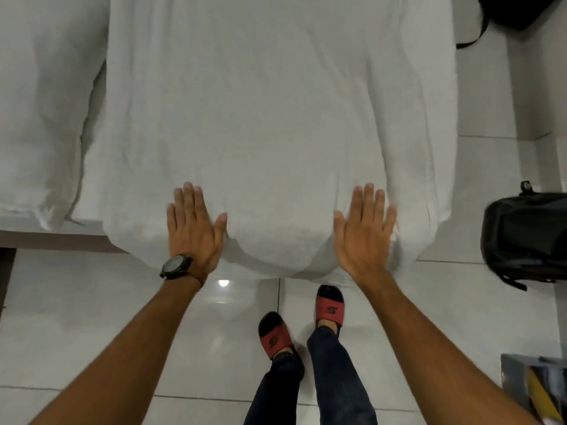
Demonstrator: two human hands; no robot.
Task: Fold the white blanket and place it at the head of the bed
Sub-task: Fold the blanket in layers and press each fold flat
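Both palms lie flat, fingers spread, on the white blanket (276, 118) at the bed's near edge: left hand (193, 228), right hand (363, 231), arms outstretched.

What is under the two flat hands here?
Both the left hand and right hand lie flat on the white blanket. What lies beneath the blanket is covered.

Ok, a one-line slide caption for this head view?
Both hands, left hand and right hand, pressed flat on the white blanket overhanging the bed edge.
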